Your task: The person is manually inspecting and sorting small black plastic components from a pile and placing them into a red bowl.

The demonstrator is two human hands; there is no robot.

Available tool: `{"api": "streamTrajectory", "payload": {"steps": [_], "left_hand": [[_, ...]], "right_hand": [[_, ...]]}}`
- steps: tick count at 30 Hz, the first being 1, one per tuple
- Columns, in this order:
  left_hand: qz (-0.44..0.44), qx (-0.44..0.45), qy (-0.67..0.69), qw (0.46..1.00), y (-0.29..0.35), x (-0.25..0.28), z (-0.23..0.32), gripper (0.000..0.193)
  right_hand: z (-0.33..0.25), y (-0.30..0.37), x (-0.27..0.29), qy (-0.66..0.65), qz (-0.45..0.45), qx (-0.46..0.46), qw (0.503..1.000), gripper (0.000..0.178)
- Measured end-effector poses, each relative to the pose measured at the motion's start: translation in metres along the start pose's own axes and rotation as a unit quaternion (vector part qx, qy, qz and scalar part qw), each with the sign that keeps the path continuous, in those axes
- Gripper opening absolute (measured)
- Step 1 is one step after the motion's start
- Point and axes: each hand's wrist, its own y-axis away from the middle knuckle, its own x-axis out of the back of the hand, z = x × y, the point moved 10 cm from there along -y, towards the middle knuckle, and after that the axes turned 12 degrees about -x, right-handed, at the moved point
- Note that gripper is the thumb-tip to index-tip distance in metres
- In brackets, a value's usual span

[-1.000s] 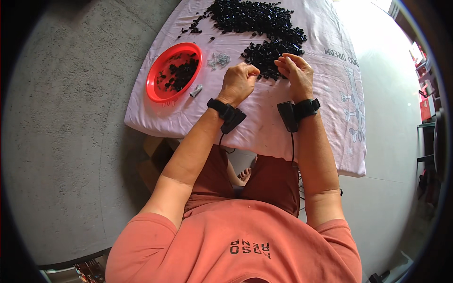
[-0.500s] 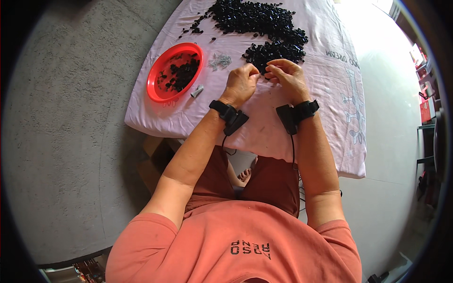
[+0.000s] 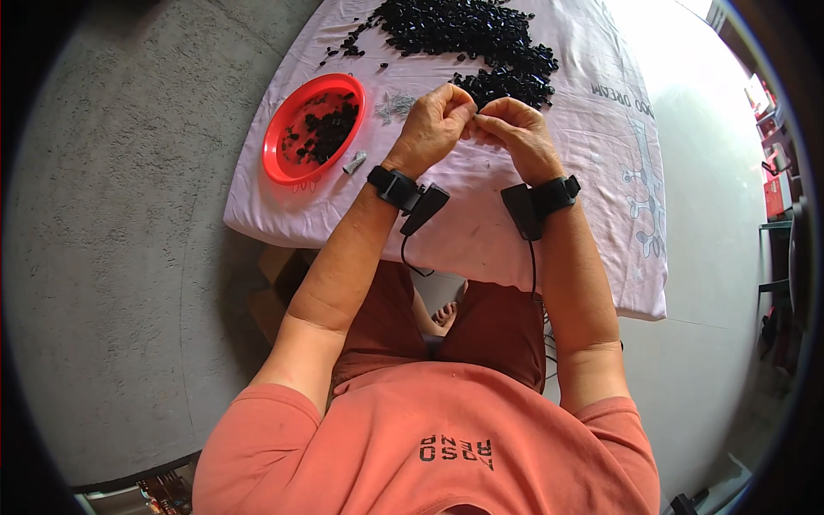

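Observation:
My left hand and my right hand meet fingertip to fingertip over the cloth, both closed in a pinch. Whatever sits between their fingertips is too small and covered to make out. Just beyond them spreads a large heap of small shiny black pieces, its near lobe close to my right fingers. Left of my left hand lies a small pile of thin silvery metal pieces. A small grey cone-shaped piece rests nearer to me, beside a round red basin that holds more black pieces.
A pale pink printed cloth covers the table, its near edge hanging in front of my knees. Black devices with cables are strapped to both wrists, the left one included. Stools and other items stand far off at the right.
My hands have come together, fingertips now touching where a gap was before. The left hand has shifted slightly up and now partly covers the silvery pile.

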Motion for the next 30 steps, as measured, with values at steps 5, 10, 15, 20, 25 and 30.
{"api": "streamTrajectory", "payload": {"steps": [5, 10, 15, 20, 25, 30], "left_hand": [[0.034, 0.01, -0.115, 0.993, -0.007, 0.049, -0.013, 0.013], [0.026, 0.022, -0.305, 0.952, 0.007, 0.104, -0.035, 0.012], [-0.013, 0.048, -0.379, 0.924, 0.016, 0.095, -0.046, 0.014], [-0.033, 0.088, -0.373, 0.923, 0.015, 0.085, -0.059, 0.015], [-0.055, 0.105, -0.403, 0.907, 0.017, 0.086, -0.072, 0.013], [-0.073, 0.055, -0.443, 0.892, 0.016, 0.081, -0.064, 0.012]], "right_hand": [[0.001, 0.001, 0.002, -0.048, 0.026, -0.023, 0.998, 0.016], [0.006, -0.005, 0.005, -0.054, 0.025, -0.026, 0.998, 0.018], [0.004, -0.005, 0.006, -0.093, 0.038, -0.022, 0.995, 0.017], [0.006, -0.004, 0.006, -0.081, 0.031, -0.029, 0.996, 0.017], [0.009, -0.007, 0.002, -0.065, 0.017, -0.028, 0.997, 0.018], [0.01, -0.006, -0.007, -0.047, -0.003, -0.038, 0.998, 0.018]]}}
